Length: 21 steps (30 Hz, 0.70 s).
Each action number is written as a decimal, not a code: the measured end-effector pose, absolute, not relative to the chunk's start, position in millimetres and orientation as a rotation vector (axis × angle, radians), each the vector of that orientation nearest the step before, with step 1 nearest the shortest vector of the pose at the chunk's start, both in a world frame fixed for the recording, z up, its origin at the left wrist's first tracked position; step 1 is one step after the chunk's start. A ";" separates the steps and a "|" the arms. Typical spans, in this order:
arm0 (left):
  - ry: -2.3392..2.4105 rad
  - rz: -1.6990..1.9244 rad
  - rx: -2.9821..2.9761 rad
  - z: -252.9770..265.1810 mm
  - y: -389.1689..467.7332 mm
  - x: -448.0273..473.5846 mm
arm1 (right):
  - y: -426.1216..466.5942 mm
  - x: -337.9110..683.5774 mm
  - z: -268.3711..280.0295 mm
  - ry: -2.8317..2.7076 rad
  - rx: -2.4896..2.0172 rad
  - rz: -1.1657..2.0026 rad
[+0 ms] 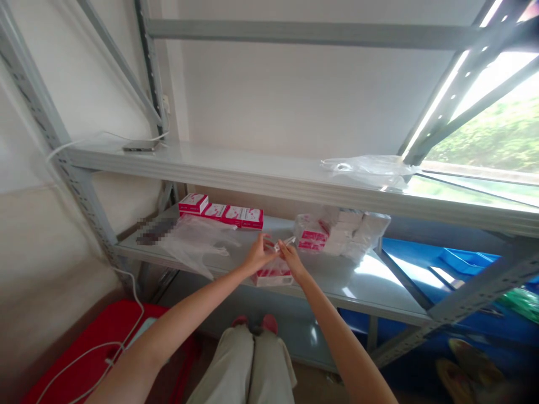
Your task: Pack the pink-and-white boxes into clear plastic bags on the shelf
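The fingers of left hand (257, 256) and right hand (291, 257) are pinching a small white item (277, 247) above a pink-and-white box (273, 277).

A single view is provided by a camera worn on the head, faced forward and down from above the person's own legs (231, 367). The lower shelf (341, 280), with the left hand (257, 253) and right hand (290, 257) placed near mid-frame, is seen from above within reach of the arms, while the upper shelf (244, 163) is likewise looked down upon and the pale wall (320, 95) is faced beyond. A wide field is covered, from a rack upright (40, 98) at far left to a bright window (497, 123) at right.
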<state>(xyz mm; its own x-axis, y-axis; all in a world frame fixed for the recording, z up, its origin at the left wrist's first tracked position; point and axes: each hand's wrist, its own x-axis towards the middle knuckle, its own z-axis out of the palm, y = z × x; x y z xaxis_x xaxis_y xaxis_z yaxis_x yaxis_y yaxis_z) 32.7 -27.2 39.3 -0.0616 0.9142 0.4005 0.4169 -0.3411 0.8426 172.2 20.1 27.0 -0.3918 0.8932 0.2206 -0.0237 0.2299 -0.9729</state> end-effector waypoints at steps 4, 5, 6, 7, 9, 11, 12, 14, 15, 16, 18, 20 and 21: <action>1.286 1.163 1.788 30.0 -22.4 28.7 | 15.7 176.7 30.0 -1.581 -0.827 1.287; 1.284 1.092 1.799 32.3 -21.3 28.4 | 14.5 179.1 31.8 -1.606 -0.822 1.282; 1.293 1.052 1.801 35.3 -20.7 28.2 | 13.3 181.9 34.1 -1.641 -0.815 1.281; 1.298 1.041 1.791 38.5 -20.6 28.0 | 12.3 185.1 36.9 -1.681 -0.802 1.283; 1.269 1.082 1.722 43.7 -21.9 27.8 | 10.7 191.9 43.4 -1.780 -0.749 1.306; 1.185 1.122 1.605 45.5 -24.7 27.3 | 10.6 198.3 50.2 -1.912 -0.658 1.323; 1.133 1.113 1.552 44.9 -26.0 26.8 | 11.2 201.2 53.5 -1.984 -0.612 1.317; 1.069 1.097 1.472 41.3 -27.3 25.0 | 13.8 206.1 59.5 -2.111 -0.576 1.244; 1.058 1.092 1.445 38.6 -27.0 23.7 | 15.5 208.2 62.2 -2.155 -0.597 1.169; 1.058 1.091 1.427 35.7 -25.9 22.0 | 17.2 209.9 64.7 -2.187 -0.631 1.076; 1.058 1.097 1.411 29.8 -21.4 17.8 | 19.4 212.2 68.4 -2.238 -0.692 0.857; 1.017 1.110 1.396 25.2 -15.1 13.3 | 18.9 212.4 69.4 -2.271 -0.732 0.644; 0.985 1.128 1.388 23.6 -11.7 11.3 | 17.6 211.5 68.5 -2.280 -0.758 0.547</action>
<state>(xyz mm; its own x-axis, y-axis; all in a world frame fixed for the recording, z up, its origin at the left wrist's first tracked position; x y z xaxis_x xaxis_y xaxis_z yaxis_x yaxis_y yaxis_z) 11.3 -11.7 23.6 0.2175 0.9691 0.1161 -0.0155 -0.1155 0.9932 211.5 17.6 68.5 -0.6108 0.6457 0.4582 0.3677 0.7439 -0.5581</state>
